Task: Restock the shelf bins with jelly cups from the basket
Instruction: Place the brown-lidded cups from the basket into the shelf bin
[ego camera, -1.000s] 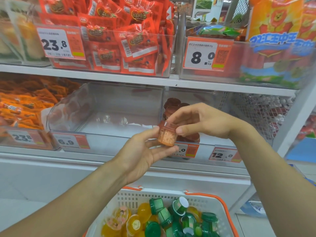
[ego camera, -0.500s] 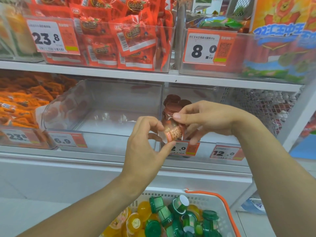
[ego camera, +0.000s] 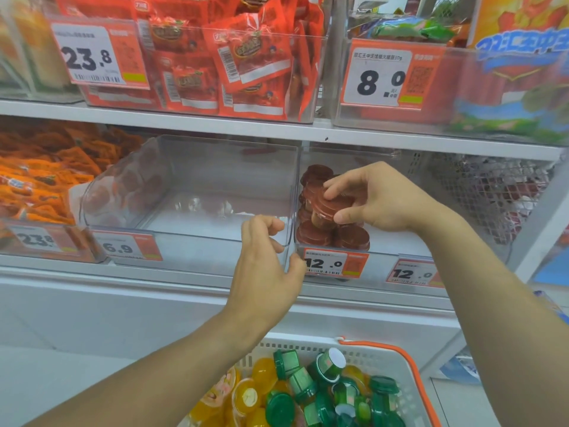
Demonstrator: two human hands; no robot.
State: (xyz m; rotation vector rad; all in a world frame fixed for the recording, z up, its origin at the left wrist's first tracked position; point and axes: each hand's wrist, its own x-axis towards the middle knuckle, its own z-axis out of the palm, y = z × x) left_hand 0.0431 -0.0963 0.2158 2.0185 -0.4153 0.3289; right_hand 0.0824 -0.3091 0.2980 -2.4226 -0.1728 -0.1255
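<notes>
Right hand (ego camera: 378,195) fingers pinch a brown-lidded round plastic jelly cup (ego camera: 328,208); left hand (ego camera: 264,269) fingers hang loosely curled, seemingly empty.

a: how much of the white basket (ego camera: 400,368) shows?

b: only its far end; the bottom edge cuts it off, and the left forearm (ego camera: 172,374) hides its left rim.

a: the red jelly cup (ego camera: 323,208)?

b: partly behind the right hand (ego camera: 378,198), so its label can't be read.

a: the small print on the 12.0 price tag (ego camera: 335,262)?

b: too small, and the left hand (ego camera: 264,266) covers its left edge.
</notes>
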